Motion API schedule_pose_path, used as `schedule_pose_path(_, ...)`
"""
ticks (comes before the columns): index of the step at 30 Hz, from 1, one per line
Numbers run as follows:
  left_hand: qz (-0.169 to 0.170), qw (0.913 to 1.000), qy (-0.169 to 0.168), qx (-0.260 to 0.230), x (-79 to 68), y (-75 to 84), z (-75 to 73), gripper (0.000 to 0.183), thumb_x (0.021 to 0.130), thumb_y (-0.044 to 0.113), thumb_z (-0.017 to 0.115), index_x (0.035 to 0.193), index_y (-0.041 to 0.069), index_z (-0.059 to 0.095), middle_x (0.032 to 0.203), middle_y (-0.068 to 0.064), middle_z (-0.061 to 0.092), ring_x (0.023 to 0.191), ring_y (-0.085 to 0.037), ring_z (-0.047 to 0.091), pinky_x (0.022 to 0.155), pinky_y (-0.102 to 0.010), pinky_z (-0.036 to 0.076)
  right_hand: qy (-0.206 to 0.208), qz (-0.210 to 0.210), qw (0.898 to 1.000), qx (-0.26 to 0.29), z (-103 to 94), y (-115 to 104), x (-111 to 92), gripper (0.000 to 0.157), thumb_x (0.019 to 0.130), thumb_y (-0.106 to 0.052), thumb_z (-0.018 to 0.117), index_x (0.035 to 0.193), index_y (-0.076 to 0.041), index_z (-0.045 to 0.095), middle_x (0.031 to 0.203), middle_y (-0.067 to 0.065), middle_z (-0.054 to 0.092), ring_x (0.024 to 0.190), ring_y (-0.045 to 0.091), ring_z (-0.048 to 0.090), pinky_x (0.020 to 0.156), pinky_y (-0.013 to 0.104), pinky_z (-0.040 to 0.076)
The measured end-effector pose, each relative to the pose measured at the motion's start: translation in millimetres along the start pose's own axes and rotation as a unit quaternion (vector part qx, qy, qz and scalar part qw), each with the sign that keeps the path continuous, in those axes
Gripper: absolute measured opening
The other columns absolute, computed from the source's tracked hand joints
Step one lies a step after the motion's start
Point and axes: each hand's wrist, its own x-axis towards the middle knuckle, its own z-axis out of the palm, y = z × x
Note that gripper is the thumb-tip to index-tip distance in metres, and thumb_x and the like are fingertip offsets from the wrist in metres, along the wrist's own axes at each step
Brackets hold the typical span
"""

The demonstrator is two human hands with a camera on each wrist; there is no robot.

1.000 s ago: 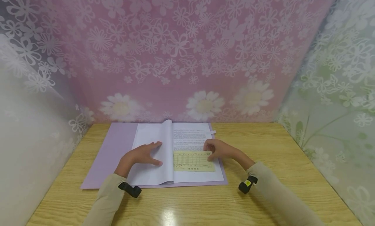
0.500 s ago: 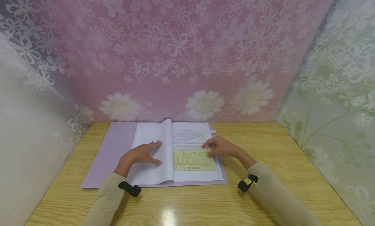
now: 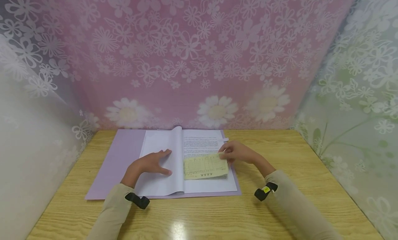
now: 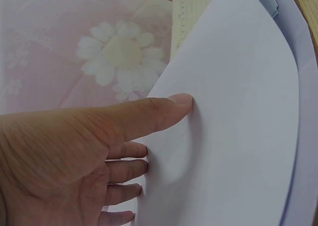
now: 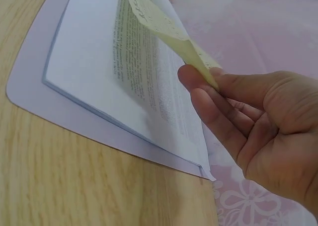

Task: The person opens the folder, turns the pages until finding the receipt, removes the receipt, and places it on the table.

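A purple folder (image 3: pixel 124 146) lies open on the table with white pages in it. My left hand (image 3: pixel 152 163) rests spread on the turned-over white pages (image 3: pixel 161 184), thumb and fingers apart; the left wrist view shows the thumb (image 4: pixel 169 107) on the blank sheet. On the right side is a printed page (image 3: pixel 202 143) with lines of text. Over its lower half is a yellow paper slip (image 3: pixel 205 165) with a printed grid. My right hand (image 3: pixel 239 153) pinches the slip's upper right corner between thumb and fingers; in the right wrist view the slip (image 5: pixel 164 30) is lifted and bent above the page.
The wooden table (image 3: pixel 264 219) extends in front of and to the right of the folder. A pink flowered curtain (image 3: pixel 186 60) stands right behind it, with pale flowered sheets at both sides. A small white tab (image 3: pixel 225 140) sticks out at the folder's right edge.
My right hand has taken hold of the yellow slip's corner and raised it off the printed page, so the slip now tilts up at the right. My left hand has stayed put.
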Motion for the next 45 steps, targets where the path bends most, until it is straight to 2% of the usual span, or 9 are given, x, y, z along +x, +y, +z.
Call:
schedule_pose_path(6, 0.0, 1.0, 0.002, 0.0, 0.6, -0.9, 0.7, 0.099, 0.083, 0.046, 0.083, 0.161, 0.012, 0.032, 0.166, -0.022, 0.027, 0.154, -0.043, 0.025, 0.122, -0.06, 0.028, 0.009, 0.002, 0.999, 0.038, -10.6, -2, -2, 0.027, 0.099, -0.018, 0.068, 0.117, 0.002, 0.071, 0.107, 0.014, 0.076, 0.077, 0.017, 0.072, 0.071, 0.042, 0.063)
schedule_pose_path(13, -0.006, 1.0, 0.006, -0.003, 1.4, -1.1, 2.9, 0.1, 0.082, 0.047, 0.084, 0.161, 0.012, 0.033, 0.167, -0.022, 0.025, 0.155, -0.042, 0.024, 0.122, -0.059, 0.029, 0.025, -0.001, 0.998, 0.061, -27.6, 4, -7, 0.031, 0.102, -0.019, 0.064, 0.122, 0.005, 0.067, 0.11, 0.016, 0.076, 0.082, 0.02, 0.074, 0.074, 0.046, 0.063)
schedule_pose_path(20, -0.003, 1.0, 0.007, 0.0, 2.3, -2.1, 3.5, 0.1, 0.082, 0.047, 0.084, 0.161, 0.011, 0.033, 0.166, -0.023, 0.026, 0.154, -0.043, 0.025, 0.122, -0.059, 0.029, 0.05, 0.018, 0.997, 0.05, -50.6, 9, -15, 0.039, 0.105, -0.026, 0.06, 0.131, 0.002, 0.061, 0.12, 0.017, 0.071, 0.094, 0.02, 0.073, 0.08, 0.037, 0.061)
schedule_pose_path(25, 0.0, 1.0, 0.008, 0.003, 2.9, -3.4, 4.4, 0.101, 0.082, 0.047, 0.083, 0.161, 0.011, 0.032, 0.166, -0.023, 0.025, 0.154, -0.042, 0.025, 0.122, -0.059, 0.029, 0.067, 0.018, 0.997, 0.043, -69.4, 16, -22, 0.041, 0.106, -0.027, 0.057, 0.133, 0.005, 0.058, 0.118, 0.016, 0.071, 0.094, 0.019, 0.072, 0.083, 0.039, 0.06)
schedule_pose_path(29, -0.002, 1.0, 0.007, 0.001, 2.4, -2.9, 4.1, 0.101, 0.082, 0.048, 0.083, 0.161, 0.012, 0.032, 0.167, -0.022, 0.025, 0.154, -0.042, 0.025, 0.122, -0.06, 0.03, 0.095, 0.037, 0.994, 0.038, -82.1, 23, -28, 0.043, 0.106, -0.028, 0.057, 0.133, 0.005, 0.057, 0.115, 0.012, 0.07, 0.093, 0.017, 0.07, 0.084, 0.038, 0.059)
schedule_pose_path(37, -0.003, 1.0, 0.005, 0.003, 0.9, -1.4, 3.7, 0.101, 0.082, 0.047, 0.083, 0.161, 0.012, 0.032, 0.167, -0.022, 0.025, 0.154, -0.042, 0.025, 0.121, -0.06, 0.03, 0.138, 0.048, 0.989, 0.021, -99.2, 41, -44, 0.048, 0.107, -0.028, 0.056, 0.14, 0.007, 0.054, 0.125, 0.026, 0.064, 0.095, 0.015, 0.068, 0.082, 0.037, 0.059)
schedule_pose_path(42, -0.001, 1.0, 0.006, 0.0, 1.2, -1.7, 3.7, 0.101, 0.082, 0.047, 0.084, 0.161, 0.012, 0.033, 0.167, -0.022, 0.026, 0.154, -0.042, 0.025, 0.121, -0.06, 0.03, 0.154, 0.071, 0.985, -0.006, -107.0, 52, -52, 0.051, 0.105, -0.032, 0.058, 0.139, 0.006, 0.054, 0.135, 0.028, 0.058, 0.102, 0.016, 0.064, 0.086, 0.039, 0.057)
schedule_pose_path(45, 0.002, 1.0, 0.007, 0.003, 1.7, -2.5, 3.7, 0.101, 0.082, 0.047, 0.084, 0.161, 0.012, 0.033, 0.166, -0.022, 0.026, 0.154, -0.042, 0.026, 0.121, -0.06, 0.03, 0.161, 0.08, 0.984, -0.013, -111.6, 57, -55, 0.051, 0.104, -0.033, 0.059, 0.138, 0.005, 0.055, 0.135, 0.029, 0.059, 0.102, 0.018, 0.064, 0.086, 0.04, 0.057)
